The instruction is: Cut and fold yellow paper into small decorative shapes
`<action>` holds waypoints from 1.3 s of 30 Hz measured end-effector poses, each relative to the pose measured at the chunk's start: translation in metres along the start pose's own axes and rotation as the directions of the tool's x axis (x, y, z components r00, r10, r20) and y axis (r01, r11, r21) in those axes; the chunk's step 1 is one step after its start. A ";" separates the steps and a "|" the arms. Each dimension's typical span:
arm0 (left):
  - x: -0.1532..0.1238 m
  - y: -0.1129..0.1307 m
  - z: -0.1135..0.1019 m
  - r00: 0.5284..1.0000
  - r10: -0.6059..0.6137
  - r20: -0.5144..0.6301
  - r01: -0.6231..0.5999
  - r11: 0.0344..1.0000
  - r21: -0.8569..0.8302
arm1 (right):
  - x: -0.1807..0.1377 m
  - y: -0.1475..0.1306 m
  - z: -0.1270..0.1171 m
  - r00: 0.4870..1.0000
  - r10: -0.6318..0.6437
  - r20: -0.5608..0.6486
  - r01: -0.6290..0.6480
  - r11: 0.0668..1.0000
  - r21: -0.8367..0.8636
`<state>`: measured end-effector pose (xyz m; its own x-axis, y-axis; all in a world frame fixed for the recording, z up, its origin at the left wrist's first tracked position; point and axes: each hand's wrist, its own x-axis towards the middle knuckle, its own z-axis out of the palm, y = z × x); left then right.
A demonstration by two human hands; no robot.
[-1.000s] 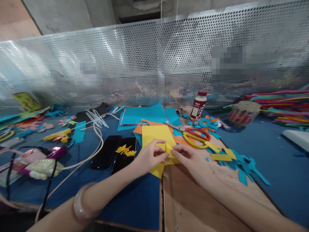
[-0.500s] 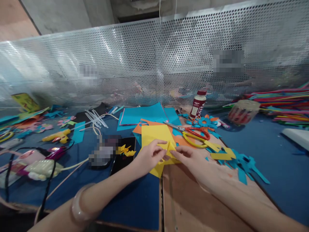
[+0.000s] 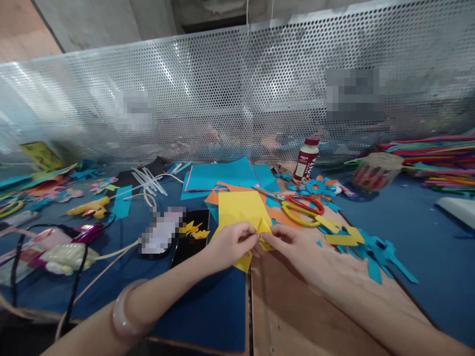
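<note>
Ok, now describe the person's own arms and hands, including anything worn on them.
The left hand and right hand wear no gloves. No sleeve shows on the left arm or the right arm. A pale, smooth, glossy bangle rings the left forearm; none shows on the right.

Two hands are seen, one left hand (image 3: 236, 243) and one right hand (image 3: 289, 241), and one bracelet (image 3: 120, 314) is worn. One folded yellow piece (image 3: 263, 226) can be counted, along with at least one yellow sheet (image 3: 241, 205). Two phones (image 3: 163, 232), one bottle (image 3: 306, 160), one jar (image 3: 376, 173) and one yellow glue gun (image 3: 89, 206) are found. One pair of scissors (image 3: 277, 197) is shown by the hands. At least two blue sheets (image 3: 222, 175), two yellow scraps (image 3: 347, 240) and four white sticks (image 3: 158, 185) can be made out. Pipe cleaners (image 3: 434, 148) and blue cutouts (image 3: 378, 249) are bunched too closely to be counted.
</note>
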<state>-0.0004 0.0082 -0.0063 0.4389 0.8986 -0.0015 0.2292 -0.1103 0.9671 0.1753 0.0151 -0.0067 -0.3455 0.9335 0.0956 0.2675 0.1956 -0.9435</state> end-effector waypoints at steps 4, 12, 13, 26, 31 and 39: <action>0.000 -0.003 -0.001 1.000 0.010 0.005 -0.011 1.000 0.029 | -0.001 -0.006 -0.001 1.000 0.012 -0.020 -0.013 0.998 -0.062; -0.001 -0.002 0.000 1.000 0.015 -0.016 -0.014 0.999 0.033 | 0.002 0.001 0.001 0.999 0.015 -0.028 -0.016 1.000 -0.024; -0.001 -0.001 0.000 1.000 0.014 -0.019 -0.013 0.999 0.040 | 0.002 0.002 0.001 0.999 0.015 -0.028 -0.016 1.000 -0.014; -0.001 -0.008 -0.001 0.999 0.028 -0.031 -0.027 0.999 0.038 | 0.005 0.009 0.004 0.999 0.007 -0.034 -0.008 1.000 -0.004; -0.001 -0.011 -0.001 1.000 0.024 -0.018 -0.024 1.000 -0.009 | 0.005 0.010 0.004 0.999 0.018 -0.027 -0.018 1.000 0.011; -0.001 -0.009 -0.001 0.998 0.054 -0.040 -0.054 0.999 0.009 | 0.003 0.003 0.004 0.997 0.036 -0.070 -0.037 0.999 -0.010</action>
<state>-0.0038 0.0085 -0.0152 0.4158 0.9074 0.0611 0.2129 -0.1624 0.9635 0.1714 0.0176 -0.0106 -0.2721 0.9586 0.0836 0.2891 0.1644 -0.9431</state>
